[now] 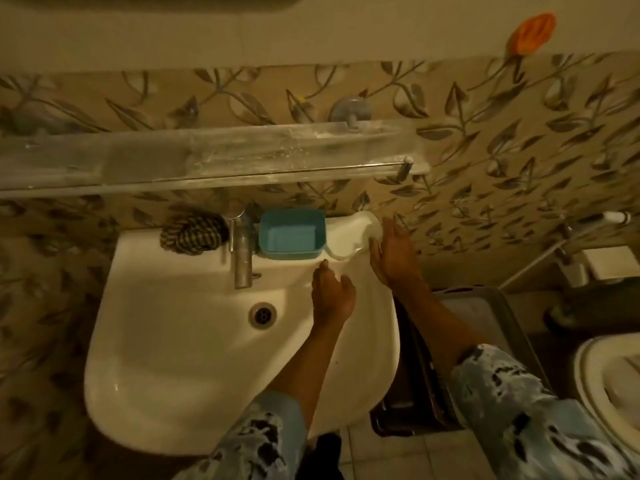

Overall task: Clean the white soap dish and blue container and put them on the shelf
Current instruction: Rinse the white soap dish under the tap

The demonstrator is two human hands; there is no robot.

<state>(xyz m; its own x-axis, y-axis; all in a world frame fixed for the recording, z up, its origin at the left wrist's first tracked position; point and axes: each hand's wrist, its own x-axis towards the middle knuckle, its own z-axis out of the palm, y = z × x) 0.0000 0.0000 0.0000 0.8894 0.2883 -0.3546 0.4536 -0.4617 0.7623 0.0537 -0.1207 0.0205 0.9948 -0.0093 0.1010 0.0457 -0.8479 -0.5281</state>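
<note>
The blue container (291, 235) stands open-side up on the back ledge of the white sink (180, 358), just right of the tap. Next to it on the right lies the white soap dish (349, 237), one end raised. My right hand (393, 252) holds the dish's right end, thumb on the rim and fingers behind it. My left hand (332, 294) hovers over the right side of the basin with relaxed fingers and holds nothing. The glass shelf (225, 161) runs along the wall above the sink, dusty and bare.
A metal tap (242, 252) juts over the basin, with a striped scrubber (194, 234) left of it. The drain (262, 315) is in the basin's middle. A dark bin (491, 327) stands right of the sink, and a toilet (613, 393) beyond it. An orange object (533, 32) hangs on the wall.
</note>
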